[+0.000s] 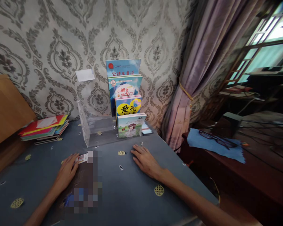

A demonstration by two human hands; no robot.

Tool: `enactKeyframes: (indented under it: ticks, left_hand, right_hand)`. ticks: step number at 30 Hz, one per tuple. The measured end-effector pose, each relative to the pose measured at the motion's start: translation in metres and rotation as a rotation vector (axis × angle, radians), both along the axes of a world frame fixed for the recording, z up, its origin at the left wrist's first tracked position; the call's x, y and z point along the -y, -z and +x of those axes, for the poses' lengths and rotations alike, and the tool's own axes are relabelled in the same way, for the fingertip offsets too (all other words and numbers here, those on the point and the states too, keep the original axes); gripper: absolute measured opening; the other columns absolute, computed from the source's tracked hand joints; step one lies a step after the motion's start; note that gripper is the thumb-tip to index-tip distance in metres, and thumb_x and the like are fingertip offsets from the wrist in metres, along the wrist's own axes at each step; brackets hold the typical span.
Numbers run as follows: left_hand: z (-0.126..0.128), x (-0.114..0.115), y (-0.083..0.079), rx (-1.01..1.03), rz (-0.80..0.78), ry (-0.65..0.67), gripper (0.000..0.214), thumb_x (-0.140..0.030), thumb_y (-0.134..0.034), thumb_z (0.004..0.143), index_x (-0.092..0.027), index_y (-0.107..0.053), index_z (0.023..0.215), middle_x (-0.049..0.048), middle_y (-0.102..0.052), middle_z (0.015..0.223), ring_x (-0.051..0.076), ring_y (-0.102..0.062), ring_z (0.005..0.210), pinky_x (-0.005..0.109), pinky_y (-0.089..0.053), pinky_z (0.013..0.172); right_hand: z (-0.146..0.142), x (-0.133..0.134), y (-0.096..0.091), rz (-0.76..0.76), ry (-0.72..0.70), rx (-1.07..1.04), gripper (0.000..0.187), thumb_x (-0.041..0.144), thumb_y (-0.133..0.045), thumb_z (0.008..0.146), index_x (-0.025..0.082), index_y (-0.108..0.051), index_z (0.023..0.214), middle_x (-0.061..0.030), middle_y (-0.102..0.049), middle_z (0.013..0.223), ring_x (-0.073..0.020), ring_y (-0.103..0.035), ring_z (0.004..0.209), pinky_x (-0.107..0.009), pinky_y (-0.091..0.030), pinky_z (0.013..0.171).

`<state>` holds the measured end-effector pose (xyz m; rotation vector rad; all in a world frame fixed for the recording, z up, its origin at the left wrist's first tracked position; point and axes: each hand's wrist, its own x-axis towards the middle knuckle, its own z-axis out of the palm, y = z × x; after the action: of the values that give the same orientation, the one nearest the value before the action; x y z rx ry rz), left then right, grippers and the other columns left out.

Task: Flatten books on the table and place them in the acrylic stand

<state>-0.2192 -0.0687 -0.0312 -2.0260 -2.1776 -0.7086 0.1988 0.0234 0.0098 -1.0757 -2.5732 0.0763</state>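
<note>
My left hand (pixel 67 168) rests at the left edge of a dark-covered item, perhaps a book (pixel 81 179), lying on the table; much of it is blurred into blocks. Its fingers are stretched out at the upper left corner, beside a small white and red patch. My right hand (pixel 145 161) lies flat on the grey-blue tablecloth (pixel 122 194), fingers spread, holding nothing. Behind the hands stands a clear acrylic stepped rack (pixel 86 138). Its right side bears several upright picture books, the front one green and pale blue (pixel 129 127), with a yellow and blue book (pixel 127 105) behind.
A pile of colourful booklets (pixel 47 125) lies at the left beside a wooden panel (pixel 9 106). The patterned wall is close behind the rack. A tied curtain (pixel 179 116) hangs at the right. Glasses (pixel 217 139) lie on a blue cloth (pixel 195 141) on a neighbouring dark red surface.
</note>
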Motion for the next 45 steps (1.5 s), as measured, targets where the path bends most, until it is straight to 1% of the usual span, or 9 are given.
enactKeyframes:
  ticks: [5,10,16,19,23,28,34,39,45]
  left_hand:
    - [0.007,-0.002,0.004,0.021,0.029,0.014,0.053,-0.043,-0.033,0.092,-0.017,-0.063,0.127,0.0122,-0.066,0.132,0.029,-0.057,0.128,0.052,-0.042,0.111]
    - [0.012,-0.002,0.007,0.057,0.041,0.000,0.051,-0.043,-0.035,0.091,-0.019,-0.063,0.126,0.0105,-0.067,0.132,0.029,-0.056,0.130,0.051,-0.041,0.113]
    - [0.021,-0.001,0.004,0.108,0.033,0.020,0.050,-0.043,-0.036,0.092,-0.021,-0.063,0.127,0.0093,-0.066,0.133,0.029,-0.054,0.132,0.052,-0.039,0.114]
    - [0.030,-0.002,0.001,0.125,0.030,0.028,0.049,-0.043,-0.037,0.092,-0.022,-0.064,0.127,0.0088,-0.066,0.133,0.028,-0.053,0.133,0.051,-0.040,0.114]
    - [0.045,-0.007,-0.001,0.145,0.003,0.065,0.052,-0.045,-0.035,0.094,-0.019,-0.063,0.129,0.0104,-0.064,0.136,0.028,-0.051,0.135,0.050,-0.039,0.115]
    - [0.061,-0.011,-0.001,0.173,0.003,0.097,0.051,-0.044,-0.036,0.094,-0.019,-0.063,0.129,0.0100,-0.063,0.137,0.027,-0.050,0.136,0.051,-0.038,0.115]
    - [0.076,-0.016,-0.001,0.232,0.011,0.115,0.049,-0.042,-0.038,0.093,-0.021,-0.063,0.129,0.0083,-0.064,0.136,0.027,-0.050,0.135,0.051,-0.037,0.116]
    - [0.085,-0.019,0.001,0.286,0.032,0.125,0.048,-0.039,-0.037,0.093,-0.020,-0.064,0.128,0.0091,-0.064,0.136,0.027,-0.049,0.135,0.053,-0.034,0.117]
    - [0.096,-0.024,0.006,0.329,0.051,0.119,0.044,-0.037,-0.037,0.094,-0.024,-0.065,0.126,0.0063,-0.064,0.135,0.025,-0.049,0.135,0.054,-0.032,0.118]
  right_hand:
    - [-0.022,-0.005,-0.009,-0.055,-0.058,0.025,0.038,0.027,-0.042,0.101,0.019,-0.061,0.133,-0.0135,-0.053,0.146,-0.0272,-0.042,0.142,-0.050,-0.035,0.116]
    - [-0.031,-0.014,-0.003,-0.094,-0.064,-0.003,0.039,0.028,-0.042,0.101,0.019,-0.059,0.135,-0.0137,-0.053,0.147,-0.0266,-0.041,0.143,-0.051,-0.033,0.117]
    - [-0.030,-0.016,0.008,-0.082,-0.046,-0.032,0.039,0.026,-0.044,0.101,0.020,-0.058,0.136,-0.0137,-0.055,0.146,-0.0249,-0.044,0.141,-0.049,-0.034,0.117]
    - [-0.030,-0.015,0.007,-0.089,-0.053,-0.035,0.039,0.026,-0.043,0.101,0.019,-0.058,0.136,-0.0144,-0.055,0.146,-0.0251,-0.044,0.141,-0.051,-0.034,0.117]
    - [-0.030,-0.016,0.006,-0.111,-0.043,-0.016,0.040,0.024,-0.043,0.101,0.015,-0.057,0.137,-0.0163,-0.053,0.147,-0.0272,-0.043,0.141,-0.051,-0.033,0.117]
    - [-0.029,-0.017,0.009,-0.086,-0.061,-0.050,0.038,0.026,-0.046,0.100,0.019,-0.058,0.136,-0.0145,-0.054,0.146,-0.0254,-0.045,0.140,-0.050,-0.035,0.116]
    - [-0.028,-0.017,0.008,-0.079,-0.062,-0.046,0.037,0.026,-0.046,0.100,0.018,-0.059,0.135,-0.0147,-0.055,0.145,-0.0254,-0.046,0.140,-0.049,-0.035,0.117]
    - [-0.028,-0.017,0.009,-0.080,-0.056,-0.031,0.038,0.027,-0.047,0.101,0.017,-0.059,0.135,-0.0147,-0.055,0.145,-0.0258,-0.046,0.139,-0.048,-0.035,0.117]
    - [-0.027,-0.016,0.007,-0.077,-0.062,-0.045,0.036,0.025,-0.049,0.100,0.020,-0.061,0.133,-0.0132,-0.057,0.143,-0.0245,-0.049,0.138,-0.047,-0.036,0.116]
